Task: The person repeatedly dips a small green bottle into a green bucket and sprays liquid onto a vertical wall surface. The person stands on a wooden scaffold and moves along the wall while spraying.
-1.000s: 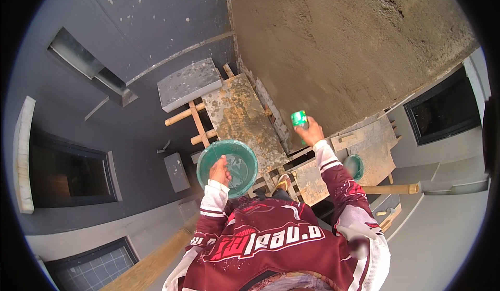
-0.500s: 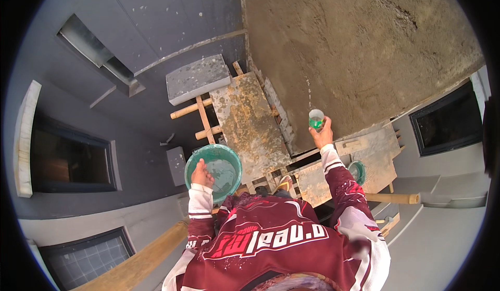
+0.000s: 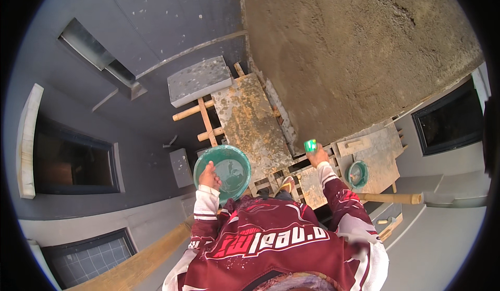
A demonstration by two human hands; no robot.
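Observation:
My left hand (image 3: 210,176) is closed on the rim of a green bucket (image 3: 232,178) holding a shallow amount of pale liquid. My right hand (image 3: 316,154) grips a small green cup (image 3: 310,145), held out at the lower edge of a large surface of rough grey-brown plaster (image 3: 359,51), which has a slightly darker patch low on its left part. Below my body my foot in a yellow sandal (image 3: 286,186) stands on the scaffold.
Stained boards (image 3: 252,119) lie on bamboo poles (image 3: 190,114), with a grey slab (image 3: 198,80) at the far end. A second green basin (image 3: 357,174) sits on the right-hand platform (image 3: 383,150). Grey walls carry dark windows (image 3: 73,161). Bamboo rails (image 3: 390,199) cross near me.
My right hand with the cup has dropped toward me from over the plaster. The string of white drops seen above the cup half a second ago has gone.

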